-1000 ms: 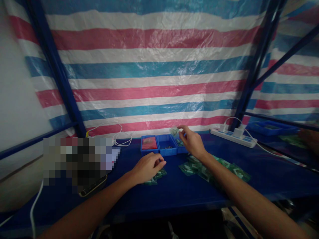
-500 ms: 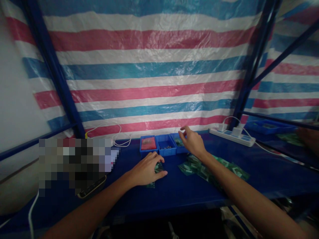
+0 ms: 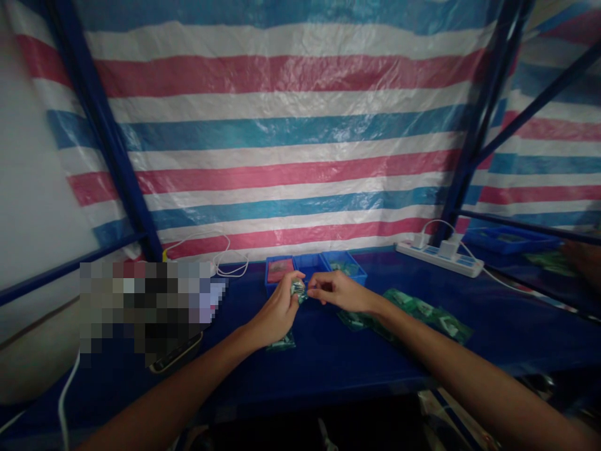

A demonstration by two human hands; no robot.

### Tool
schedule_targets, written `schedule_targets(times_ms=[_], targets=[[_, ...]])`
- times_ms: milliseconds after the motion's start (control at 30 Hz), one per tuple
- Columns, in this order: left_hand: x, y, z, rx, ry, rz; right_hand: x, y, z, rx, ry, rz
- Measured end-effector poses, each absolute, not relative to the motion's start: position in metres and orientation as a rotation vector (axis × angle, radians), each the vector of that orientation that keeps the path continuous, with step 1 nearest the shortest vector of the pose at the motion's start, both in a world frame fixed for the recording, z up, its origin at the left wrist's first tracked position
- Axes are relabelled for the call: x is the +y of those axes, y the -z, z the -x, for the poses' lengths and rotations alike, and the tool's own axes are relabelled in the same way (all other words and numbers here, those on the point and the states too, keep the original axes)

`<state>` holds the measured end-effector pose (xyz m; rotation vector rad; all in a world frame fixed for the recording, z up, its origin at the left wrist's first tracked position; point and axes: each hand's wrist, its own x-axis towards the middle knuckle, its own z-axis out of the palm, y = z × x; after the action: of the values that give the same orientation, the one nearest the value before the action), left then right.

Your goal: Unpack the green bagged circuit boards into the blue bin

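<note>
My left hand [image 3: 278, 312] is closed on a small green packet [image 3: 298, 290], raised above the blue table [image 3: 328, 369]. Just right of that packet is my right hand [image 3: 339, 292], its thumb and fingers pinched together near the packet's edge; anything between them is too small to make out. Another green packet [image 3: 282, 342] lies under my left wrist. Several green packets [image 3: 422, 308] are spread beneath and beyond my right forearm. Behind my hands stand three joined blue bins: one holds a red item [image 3: 280, 270], the right one [image 3: 360, 275] holds green pieces.
A white power strip [image 3: 439, 258] with plugs and a cable lies at the back right. White cable [image 3: 230, 266] loops at the back left, near a blurred-out area and a dark device [image 3: 176, 354]. Blue frame posts [image 3: 115, 169] stand before striped sheeting. At far right, part of another person's hand [image 3: 582, 257] shows.
My left hand has lifted a green packet off the table. My right hand has moved left and down from the right bin to beside that packet, and its fingers have closed.
</note>
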<state>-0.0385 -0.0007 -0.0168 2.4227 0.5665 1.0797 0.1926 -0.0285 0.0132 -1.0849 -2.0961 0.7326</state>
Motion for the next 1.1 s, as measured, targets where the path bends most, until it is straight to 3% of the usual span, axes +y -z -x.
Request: schedule_targets(times_ms=[1100], targets=[[0.008, 0.024, 0.032, 0.567, -1.193, -2.220, -0.022, -0.008, -0.195, -1.971, -0.901, 1.052]])
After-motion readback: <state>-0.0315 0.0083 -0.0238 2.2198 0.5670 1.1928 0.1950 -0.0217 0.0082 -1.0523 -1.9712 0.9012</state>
